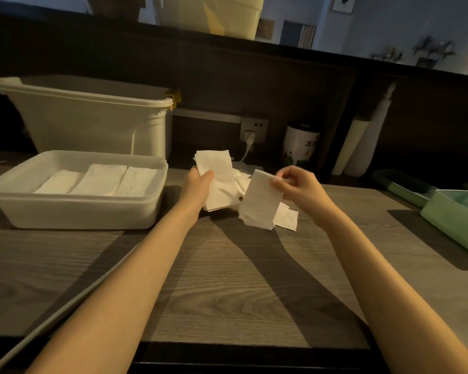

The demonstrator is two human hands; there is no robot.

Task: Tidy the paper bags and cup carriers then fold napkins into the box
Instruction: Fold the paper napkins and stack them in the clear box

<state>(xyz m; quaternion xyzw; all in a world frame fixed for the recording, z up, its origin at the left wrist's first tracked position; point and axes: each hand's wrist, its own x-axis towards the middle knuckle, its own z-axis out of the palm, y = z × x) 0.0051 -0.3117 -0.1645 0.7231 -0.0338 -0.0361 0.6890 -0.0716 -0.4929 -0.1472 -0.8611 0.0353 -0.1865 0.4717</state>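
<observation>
Left hand [200, 182] grip closed on napkin stack [216, 179], held above table [227, 279] centre. Right hand [295, 184] pinches single napkin [260, 201] by top edge, just right of stack. Box [73, 211] at left holds three folded napkins [100, 179] side by side.

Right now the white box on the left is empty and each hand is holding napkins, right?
Not quite. The head view shows the white box already has three folded napkins lying side by side in it. The rest holds: the left hand grips a stack of napkins and the right hand pinches one napkin.
</observation>
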